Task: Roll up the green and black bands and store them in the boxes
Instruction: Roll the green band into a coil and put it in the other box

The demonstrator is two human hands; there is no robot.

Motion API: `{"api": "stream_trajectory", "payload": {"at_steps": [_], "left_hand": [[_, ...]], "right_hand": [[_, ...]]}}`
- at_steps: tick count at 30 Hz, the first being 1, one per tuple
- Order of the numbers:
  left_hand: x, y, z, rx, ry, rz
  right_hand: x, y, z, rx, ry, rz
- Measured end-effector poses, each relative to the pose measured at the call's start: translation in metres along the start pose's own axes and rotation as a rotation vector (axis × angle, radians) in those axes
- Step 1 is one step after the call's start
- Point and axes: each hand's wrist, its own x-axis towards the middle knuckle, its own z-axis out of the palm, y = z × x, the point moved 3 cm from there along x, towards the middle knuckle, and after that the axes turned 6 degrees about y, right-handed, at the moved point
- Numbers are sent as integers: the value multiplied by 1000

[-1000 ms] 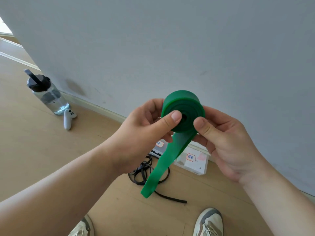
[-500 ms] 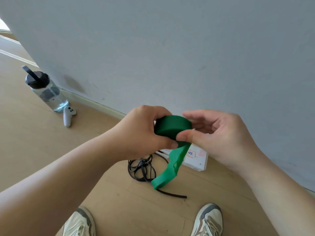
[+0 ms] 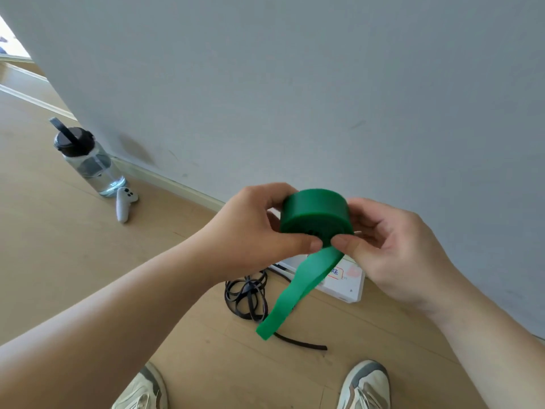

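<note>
Status | L hand (image 3: 256, 231) + R hand (image 3: 395, 246) pinch green band (image 3: 315, 214) roll | box (image 3: 352, 290) label (image 3: 339, 273) unreadable

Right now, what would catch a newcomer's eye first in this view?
The thick roll of bright green rubber band at centre frame, pinched between the left hand and right hand, its loose tail hanging down. Below it, a tangled thin black band lies on the wooden floor beside a white labelled box.

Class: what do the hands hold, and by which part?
The left hand and right hand grip the green band by its rolled-up coil; its tail hangs free.
</note>
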Motion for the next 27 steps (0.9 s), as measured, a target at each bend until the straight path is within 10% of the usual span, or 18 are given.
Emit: {"api": "stream_trajectory", "payload": {"at_steps": [8, 14, 27], "left_hand": [[-1, 1, 2, 401, -10, 195], [2, -10, -8, -53, 2, -7], [5, -7, 5, -635, -70, 30]], "right_hand": [[2, -2, 10, -358, 8, -92], [5, 11, 0, 335, 46, 145], [3, 3, 9, 527, -76, 102]]}}
